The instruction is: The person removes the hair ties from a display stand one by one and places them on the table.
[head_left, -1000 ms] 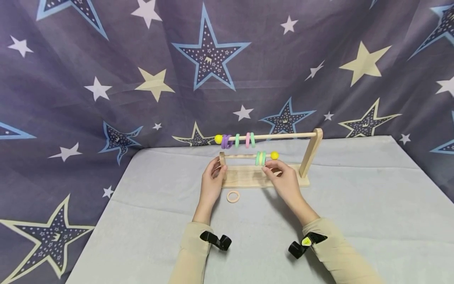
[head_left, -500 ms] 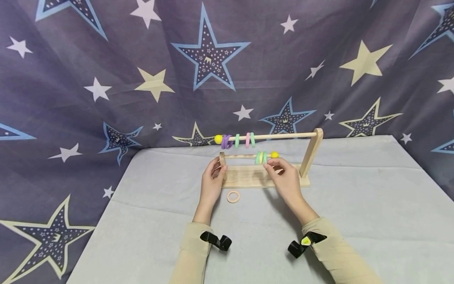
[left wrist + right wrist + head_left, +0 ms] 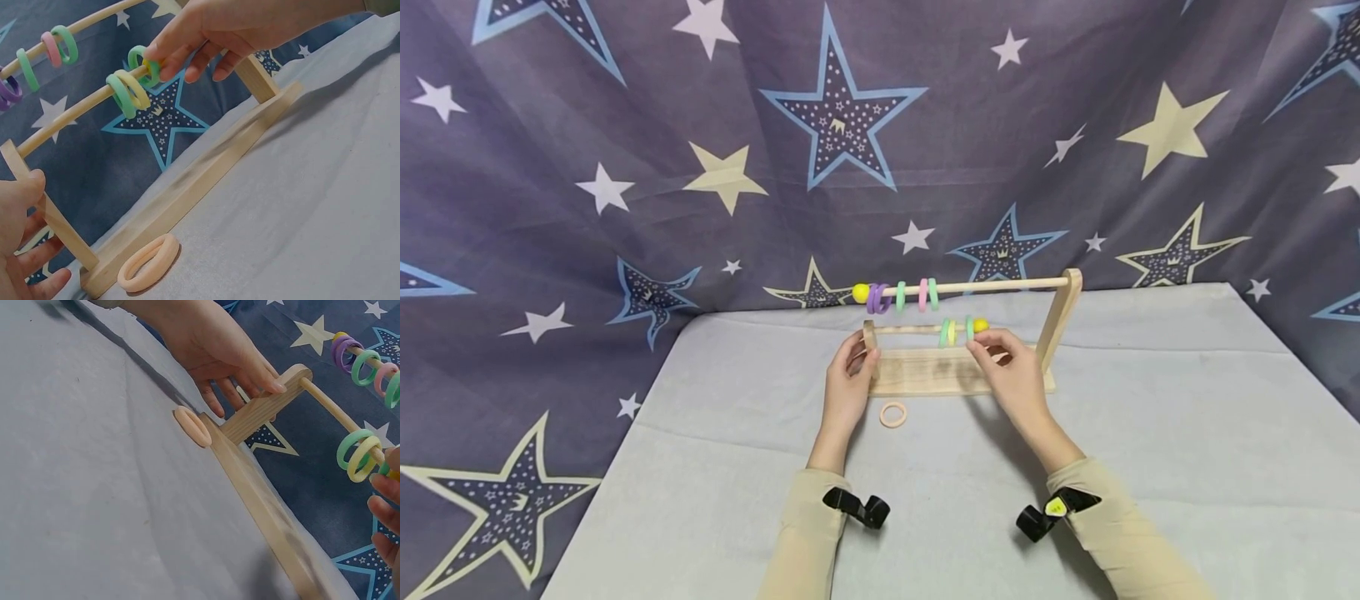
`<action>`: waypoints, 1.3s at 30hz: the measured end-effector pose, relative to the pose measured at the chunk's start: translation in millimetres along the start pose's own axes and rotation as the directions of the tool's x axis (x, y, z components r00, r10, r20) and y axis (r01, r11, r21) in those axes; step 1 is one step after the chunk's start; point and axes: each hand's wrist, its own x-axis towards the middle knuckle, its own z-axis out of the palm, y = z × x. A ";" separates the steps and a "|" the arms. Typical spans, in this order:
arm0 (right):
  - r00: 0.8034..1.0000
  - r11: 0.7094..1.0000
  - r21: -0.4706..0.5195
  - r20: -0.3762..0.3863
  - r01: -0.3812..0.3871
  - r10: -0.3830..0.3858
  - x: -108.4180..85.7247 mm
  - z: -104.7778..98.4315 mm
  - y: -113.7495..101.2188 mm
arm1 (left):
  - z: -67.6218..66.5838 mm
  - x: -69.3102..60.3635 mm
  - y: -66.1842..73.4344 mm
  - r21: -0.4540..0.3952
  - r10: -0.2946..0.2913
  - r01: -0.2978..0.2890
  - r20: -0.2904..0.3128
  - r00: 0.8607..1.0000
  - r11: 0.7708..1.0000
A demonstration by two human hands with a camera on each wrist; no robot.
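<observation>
A wooden stand carries two rods with coloured rings. My left hand grips the short post at its left end, thumb on one side and fingers on the other. At the right end of the lower rod, my right hand pinches a green ring between thumb and fingertips. That ring is around the rod, close beside the yellow ball on its tip. Another green ring and a yellow ring hang together on the same rod, a little to the left.
The upper rod runs from a tall post on the right and bears purple, green and pink rings, with a yellow ball at its left tip. A peach ring lies on the grey cloth in front of the base. Behind hangs a star-patterned curtain.
My right hand has slid one green ring rightward along the lower rod to the yellow ball, apart from the other green and yellow rings. The left hand has stayed on the post.
</observation>
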 end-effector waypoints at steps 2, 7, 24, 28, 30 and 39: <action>1.000 1.000 -0.007 -0.004 0.004 -0.004 1.4 -2.2 -1.0 | -0.4 0.3 0.0 0.001 0.003 -0.003 0.001 1.000 1.000; 1.000 1.000 -0.016 -0.009 0.013 -0.013 4.7 -7.7 -0.3 | -1.4 0.5 -0.6 0.004 0.005 -0.005 -0.002 1.000 1.000; 0.999 0.998 -0.052 0.003 0.033 -0.032 -0.4 -26.5 4.5 | -2.1 -0.3 -2.7 -0.008 0.006 -0.006 -0.003 1.000 1.000; 0.999 0.997 -0.059 0.026 0.043 -0.042 -3.5 -29.7 3.5 | -1.6 -0.3 -3.0 -0.012 0.010 -0.010 -0.003 1.000 1.000; 0.998 0.997 -0.063 0.040 0.052 -0.049 -5.0 -30.8 2.7 | -1.3 -0.1 -3.3 -0.012 0.012 -0.012 -0.002 1.000 1.000; 0.992 0.990 -0.121 0.110 0.076 -0.063 -14.8 -34.0 0.4 | -1.1 -0.2 -2.3 -0.006 0.011 -0.011 0.007 1.000 1.000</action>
